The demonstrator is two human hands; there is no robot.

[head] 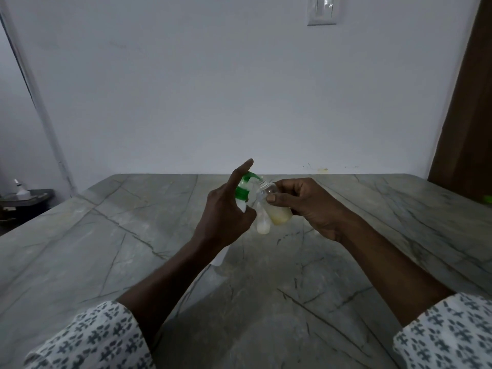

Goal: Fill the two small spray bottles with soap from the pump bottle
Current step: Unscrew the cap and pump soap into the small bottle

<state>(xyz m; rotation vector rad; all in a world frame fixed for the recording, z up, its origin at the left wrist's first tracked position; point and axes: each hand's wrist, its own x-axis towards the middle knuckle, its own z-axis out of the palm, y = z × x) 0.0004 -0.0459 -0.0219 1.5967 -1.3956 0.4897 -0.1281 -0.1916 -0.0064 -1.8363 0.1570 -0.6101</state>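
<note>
2 white sleeves, dark cross-like print; forearms bare.

Dim, grey and flat throughout, brightest on the wall at upper centre. Faint glare on the switch plate at top. Bent and stretched toward the edges, soft in the lower corners.

Dim grey wall behind marble table.
</note>
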